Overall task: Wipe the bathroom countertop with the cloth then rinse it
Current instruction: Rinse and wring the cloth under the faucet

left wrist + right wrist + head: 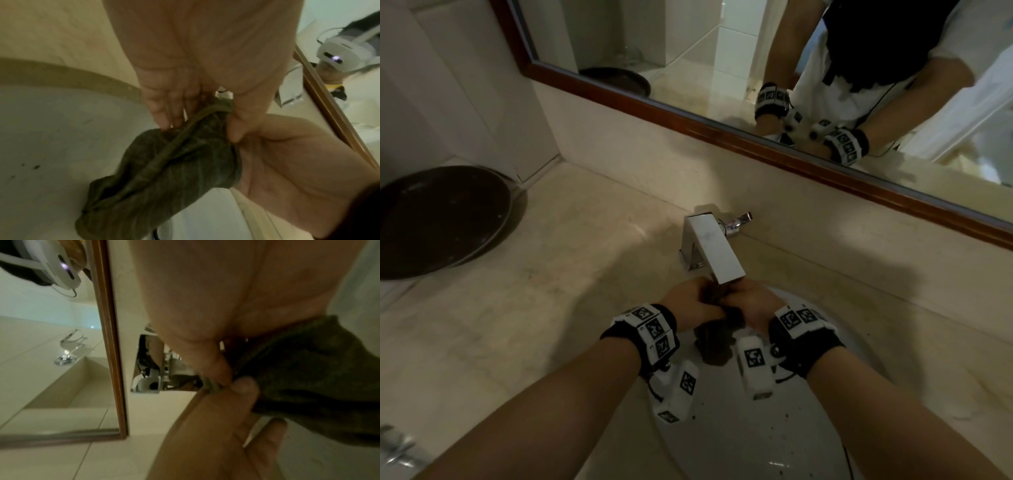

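Observation:
A dark grey-green cloth [714,342] hangs bunched over the white sink basin [756,438], just under the spout of the square chrome faucet [714,246]. My left hand [702,301] and right hand [746,303] meet at its top, and each pinches the cloth. In the left wrist view the cloth [174,170] droops down from my left hand [201,113], with the right hand [287,154] gripping beside it. The right wrist view shows my right hand [224,368] pinching the hem of the cloth [308,378]. Whether water runs from the spout cannot be told.
The beige stone countertop [544,308] surrounds the basin. A dark round tray [441,219] lies at the far left against the wall. A wood-framed mirror [722,51] runs along the back. Small dark specks dot the basin.

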The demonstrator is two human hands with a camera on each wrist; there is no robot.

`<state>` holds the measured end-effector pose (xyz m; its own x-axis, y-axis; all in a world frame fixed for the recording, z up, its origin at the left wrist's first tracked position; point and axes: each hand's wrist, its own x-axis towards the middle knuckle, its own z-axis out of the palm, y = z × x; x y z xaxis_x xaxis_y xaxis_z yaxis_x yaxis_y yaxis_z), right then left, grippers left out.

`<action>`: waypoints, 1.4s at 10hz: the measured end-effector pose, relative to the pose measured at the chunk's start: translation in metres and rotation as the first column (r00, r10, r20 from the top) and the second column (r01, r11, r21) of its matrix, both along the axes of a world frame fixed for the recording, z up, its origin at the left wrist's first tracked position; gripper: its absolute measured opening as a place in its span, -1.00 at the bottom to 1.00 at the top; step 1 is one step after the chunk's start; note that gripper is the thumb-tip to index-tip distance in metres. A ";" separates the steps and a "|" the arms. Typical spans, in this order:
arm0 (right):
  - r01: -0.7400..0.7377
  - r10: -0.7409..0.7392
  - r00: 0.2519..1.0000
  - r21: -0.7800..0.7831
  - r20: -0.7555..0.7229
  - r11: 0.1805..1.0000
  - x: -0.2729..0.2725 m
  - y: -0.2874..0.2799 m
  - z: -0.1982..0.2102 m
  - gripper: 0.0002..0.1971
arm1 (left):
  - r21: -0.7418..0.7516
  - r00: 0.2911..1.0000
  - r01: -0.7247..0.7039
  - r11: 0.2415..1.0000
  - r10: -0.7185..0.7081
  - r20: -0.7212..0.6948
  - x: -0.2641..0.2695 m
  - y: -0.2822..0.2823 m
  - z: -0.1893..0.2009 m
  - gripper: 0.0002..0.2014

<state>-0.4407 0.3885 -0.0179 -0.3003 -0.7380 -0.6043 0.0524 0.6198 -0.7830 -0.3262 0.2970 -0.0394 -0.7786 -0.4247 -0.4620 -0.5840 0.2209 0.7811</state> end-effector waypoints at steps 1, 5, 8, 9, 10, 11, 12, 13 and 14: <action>-0.189 0.196 0.940 0.053 -0.280 0.981 -0.001 -0.001 0.000 -0.77 | -0.114 0.999 0.006 0.993 -0.001 0.042 0.000 -0.001 -0.002 -0.55; 0.058 0.084 0.906 0.318 -0.415 0.946 -0.022 0.010 -0.004 -0.57 | -0.070 0.964 -0.267 0.961 0.266 -0.029 0.016 -0.017 -0.007 -0.74; 0.235 -0.250 0.964 0.145 0.091 0.961 -0.010 -0.003 -0.001 -0.78 | -0.068 0.983 0.179 0.981 -0.182 -0.035 0.007 0.015 0.012 -0.63; 0.147 -0.153 0.980 0.053 0.125 0.988 -0.004 -0.003 0.002 -0.78 | -0.097 0.973 0.230 0.968 -0.232 -0.006 0.007 0.015 0.006 -0.59; 0.153 -0.154 0.986 0.027 0.066 0.988 -0.007 -0.004 -0.003 -0.81 | -0.169 0.985 0.165 0.972 -0.170 -0.017 0.004 0.009 0.006 -0.67; 0.161 -0.160 0.987 0.044 -0.008 0.986 -0.012 -0.002 -0.006 -0.63 | -0.138 0.994 -0.062 0.989 0.049 -0.100 0.005 0.003 -0.002 -0.49; 0.170 -0.171 0.984 0.019 0.056 0.985 -0.012 0.000 -0.003 -0.59 | -0.115 1.000 -0.017 0.993 0.016 -0.010 0.007 0.006 -0.013 -0.20; 0.209 -0.202 0.965 -0.028 0.166 0.977 -0.013 0.003 0.001 -0.56 | -0.070 0.997 0.083 0.994 -0.082 0.015 0.002 0.011 -0.016 -0.16; 0.233 -0.229 0.965 -0.020 0.132 0.972 -0.019 0.003 -0.001 -0.54 | -0.070 0.991 0.048 0.996 -0.039 0.129 -0.004 0.012 -0.015 -0.49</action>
